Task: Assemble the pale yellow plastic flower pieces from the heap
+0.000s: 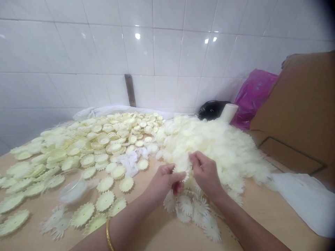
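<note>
My left hand [169, 179] pinches a pale yellow petal disc [180, 169] with a toothed edge between thumb and fingers. Close beside it on the right, my right hand [205, 172] is closed, its fingertips pressed together near the disc; whatever is in them is too small to make out. Under and in front of both hands lie several thin white petal cut-outs [195, 207]. Just beyond the hands rises a big heap of thin, fluffy pale petal pieces [209, 139].
Stacked yellow toothed discs [104, 139] spread over the left of the table [146, 223]. A clear round tub [72, 186] with white contents sits among them. To the right are a white plastic sheet [306, 198], a cardboard box [298, 118], a purple bag [255, 94] and a white roll [229, 112].
</note>
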Motion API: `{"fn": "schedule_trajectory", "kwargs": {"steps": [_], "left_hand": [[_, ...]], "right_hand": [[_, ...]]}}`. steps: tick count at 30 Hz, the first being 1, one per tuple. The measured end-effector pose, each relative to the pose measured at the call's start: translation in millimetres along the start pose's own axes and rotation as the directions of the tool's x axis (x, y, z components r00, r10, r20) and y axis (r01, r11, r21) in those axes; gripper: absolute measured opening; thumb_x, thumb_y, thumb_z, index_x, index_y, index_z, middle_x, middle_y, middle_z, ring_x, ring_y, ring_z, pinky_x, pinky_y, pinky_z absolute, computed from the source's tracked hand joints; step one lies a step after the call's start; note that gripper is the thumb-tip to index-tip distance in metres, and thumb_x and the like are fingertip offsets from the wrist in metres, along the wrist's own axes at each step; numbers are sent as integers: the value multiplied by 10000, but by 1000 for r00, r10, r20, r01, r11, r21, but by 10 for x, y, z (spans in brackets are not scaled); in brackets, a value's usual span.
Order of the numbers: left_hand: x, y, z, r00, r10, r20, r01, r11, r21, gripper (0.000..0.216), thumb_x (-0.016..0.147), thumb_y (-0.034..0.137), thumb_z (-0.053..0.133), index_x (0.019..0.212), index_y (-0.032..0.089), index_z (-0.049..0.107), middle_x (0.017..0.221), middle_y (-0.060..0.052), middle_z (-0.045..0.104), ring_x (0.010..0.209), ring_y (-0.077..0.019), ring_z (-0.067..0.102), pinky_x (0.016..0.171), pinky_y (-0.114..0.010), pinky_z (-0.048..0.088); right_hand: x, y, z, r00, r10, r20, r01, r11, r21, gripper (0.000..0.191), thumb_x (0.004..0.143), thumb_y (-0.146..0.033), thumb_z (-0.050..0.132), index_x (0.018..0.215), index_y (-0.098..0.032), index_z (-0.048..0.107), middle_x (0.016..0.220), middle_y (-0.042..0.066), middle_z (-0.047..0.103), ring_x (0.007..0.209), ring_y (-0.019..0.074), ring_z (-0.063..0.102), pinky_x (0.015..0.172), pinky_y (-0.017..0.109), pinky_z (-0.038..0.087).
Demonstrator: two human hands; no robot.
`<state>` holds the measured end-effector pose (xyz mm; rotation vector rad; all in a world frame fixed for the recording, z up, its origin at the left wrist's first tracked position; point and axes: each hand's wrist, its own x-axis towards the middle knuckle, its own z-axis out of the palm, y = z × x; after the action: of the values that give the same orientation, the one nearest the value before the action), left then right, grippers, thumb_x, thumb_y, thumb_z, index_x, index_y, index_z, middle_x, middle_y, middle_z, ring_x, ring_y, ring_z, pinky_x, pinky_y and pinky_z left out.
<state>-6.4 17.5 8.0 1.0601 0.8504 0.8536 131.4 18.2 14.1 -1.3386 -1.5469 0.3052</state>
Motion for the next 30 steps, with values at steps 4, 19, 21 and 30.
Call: {"fn": "schedule_trajectory", "kwargs": {"steps": [4, 19, 21, 30], "left_hand": [[-13, -6, -12, 1000, 12, 23, -13, 999, 40, 242, 656, 282, 647, 583, 154, 455, 452, 19, 518, 351, -59, 420, 359, -182, 293], [66, -82, -80, 990, -13, -140, 11, 1000, -13, 271, 653, 368, 643, 622, 153, 481, 427, 30, 476, 347, -54, 380, 368, -187, 237], [67, -84, -73, 984, -9, -180, 3, 999, -35, 281, 632, 373, 661, 617, 160, 478, 414, 48, 442, 342, -53, 368, 361, -188, 221], [41, -59, -60, 983, 35, -179, -49, 996, -79, 360, 589, 357, 706, 544, 166, 405, 412, 81, 331, 348, -30, 302, 361, -190, 183]], "right_hand": [[53, 47, -44, 987, -52, -150, 34, 992, -120, 323, 857, -303, 357, 556, -194, 313, 483, -50, 312, 446, 88, 301, 427, 214, 252], [91, 61, -137, 974, -207, -88, 197, 974, -108, 162, 830, -256, 424, 859, -177, 562, 853, 68, 529, 729, 162, 510, 609, 278, 434], [62, -9, -131, 981, -180, 67, 180, 984, 11, 150, 830, -279, 444, 814, -181, 556, 806, 57, 549, 710, 157, 508, 624, 281, 429], [0, -101, -64, 882, 6, 471, -112, 974, 197, 168, 679, -294, 634, 709, -183, 511, 661, -15, 523, 630, 121, 469, 577, 248, 386]]}}
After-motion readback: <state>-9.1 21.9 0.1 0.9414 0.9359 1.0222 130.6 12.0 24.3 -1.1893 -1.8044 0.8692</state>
